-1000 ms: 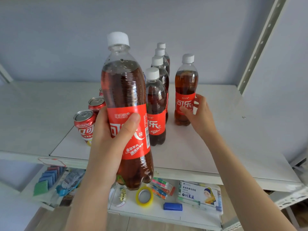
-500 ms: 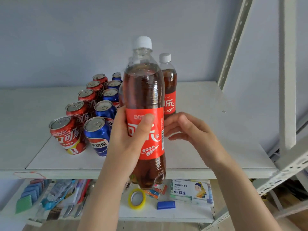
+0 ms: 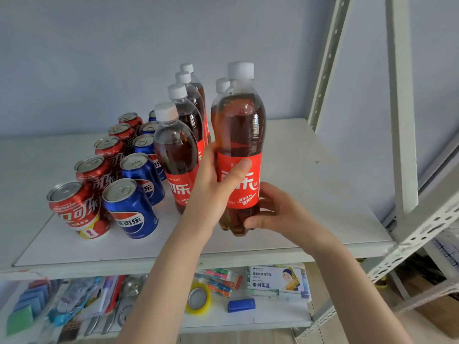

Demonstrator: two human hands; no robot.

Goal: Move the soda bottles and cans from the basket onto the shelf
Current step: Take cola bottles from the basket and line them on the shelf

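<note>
Shelf (image 3: 310, 194) already carries cans (image 3: 129, 207) and a bottle row (image 3: 176, 150); basket not in view. Placement step, I reckon: held bottle (image 3: 239, 135) is upright, right of the row, base at or just above the board, can't tell. Left hand (image 3: 213, 192) wraps the label, right hand (image 3: 278, 212) cups the base. Next: set down square, release both.

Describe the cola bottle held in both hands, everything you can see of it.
The held bottle is clear plastic, filled with dark brown cola, with a white screw cap and a red wrap label bearing white Chinese characters. It stands about upright over the white shelf, just in front of another bottle. Whether its base touches the board cannot be told. The left hand grips the label, thumb across its front. The right hand holds the base.
</note>
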